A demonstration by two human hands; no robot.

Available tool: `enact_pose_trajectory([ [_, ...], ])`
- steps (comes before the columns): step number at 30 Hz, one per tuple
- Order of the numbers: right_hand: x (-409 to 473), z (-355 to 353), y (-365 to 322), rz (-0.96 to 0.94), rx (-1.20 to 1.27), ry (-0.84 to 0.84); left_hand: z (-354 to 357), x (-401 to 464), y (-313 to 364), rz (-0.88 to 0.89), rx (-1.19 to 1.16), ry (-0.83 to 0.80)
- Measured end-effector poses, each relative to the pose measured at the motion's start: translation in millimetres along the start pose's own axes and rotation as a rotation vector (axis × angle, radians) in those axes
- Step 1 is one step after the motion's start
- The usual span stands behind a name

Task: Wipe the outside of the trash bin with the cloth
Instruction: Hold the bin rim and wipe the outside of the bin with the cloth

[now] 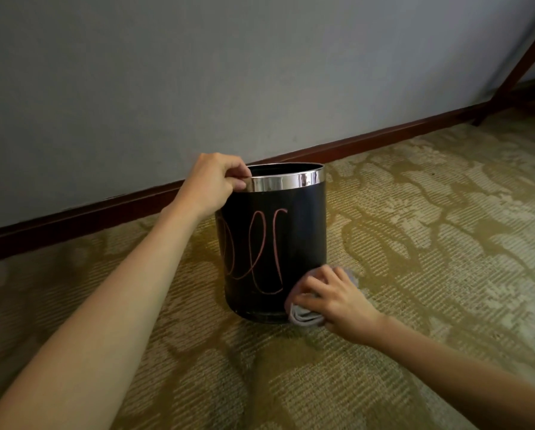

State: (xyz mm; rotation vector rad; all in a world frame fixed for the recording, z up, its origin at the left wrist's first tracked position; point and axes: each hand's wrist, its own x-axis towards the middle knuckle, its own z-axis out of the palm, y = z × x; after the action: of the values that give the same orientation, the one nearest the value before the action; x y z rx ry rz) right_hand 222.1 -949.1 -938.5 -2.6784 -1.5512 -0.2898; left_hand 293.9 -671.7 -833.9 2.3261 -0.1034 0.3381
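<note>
Left hand [212,181] pinches the bin [303,237] rim, right hand [331,297] clutches the cloth [305,318] at its base; pink scrawl [257,249] remains unwiped.

A black trash bin [272,243] stands upright on a green and tan carpet [430,243], near a grey wall [198,72] with a dark red baseboard [74,218]. The bin has a shiny silver band [286,181] round its top and pink loopy lines [257,252] on its side. The left hand [212,184] grips the rim on the left. The right hand [334,301] presses a grey cloth [303,316] against the bin's lower right side. A brown wooden leg [520,63] leans at the far right.
</note>
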Motion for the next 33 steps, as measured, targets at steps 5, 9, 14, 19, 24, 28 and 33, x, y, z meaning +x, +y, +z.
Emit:
enact_pose_trajectory([
  [5,44.6,-48.7,32.0,0.343,0.180,0.385,3.3,0.5,6.3,0.000,-0.005,-0.009],
  [9,87.5,-84.0,50.4,0.518,0.187,0.669,11.3,-2.8,16.0,0.018,-0.003,-0.037],
  [14,55.8,-33.9,16.9,0.256,0.100,0.388,9.6,-1.0,8.6,-0.025,-0.018,0.047],
  [19,10.1,7.5,-10.5,0.112,0.115,0.081,5.6,0.2,1.4,-0.056,-0.030,0.062],
  [24,12.4,-8.5,-13.5,0.211,0.183,-0.050,14.6,2.4,9.1,-0.024,0.008,0.052],
  [28,45.5,-46.9,20.2,0.421,0.296,0.370,14.1,6.8,10.3,-0.037,0.005,0.059],
  [33,88.7,-66.0,36.9,0.566,0.259,0.656,18.3,8.0,15.8,-0.030,-0.002,0.035],
])
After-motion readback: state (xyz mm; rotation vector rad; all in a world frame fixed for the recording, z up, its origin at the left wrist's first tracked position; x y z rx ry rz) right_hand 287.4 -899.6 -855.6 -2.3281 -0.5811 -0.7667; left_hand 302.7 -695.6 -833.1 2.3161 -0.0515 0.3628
